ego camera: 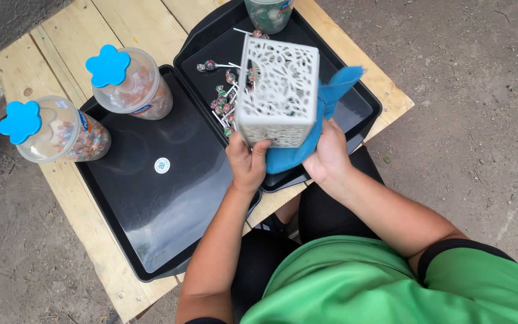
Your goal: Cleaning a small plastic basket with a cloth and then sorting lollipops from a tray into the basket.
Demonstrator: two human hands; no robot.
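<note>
The left hand (248,163) is gripping the lower corner of a white cut-out box (278,91), holding it tilted above the right-hand black tray (364,111) on the wooden desk (130,27). The right hand (329,153) is closing around a blue cloth (331,96) pressed against the box's side. Lollipops (226,102) are lying on that tray just beside the box.

A white square plastic holder with lace-like cut-outs (278,91) is gripped at its lower edge by the left hand (247,162). A blue cloth (307,129) is pressed against its side by the right hand (330,155). Wrapped lollipops (225,99) are scattered on the right black plastic tray (361,108). Two clear jars with blue flower-shaped lids (108,66) are stood at the far end of the left black tray (151,210), on a pale wooden table (67,36).
</note>
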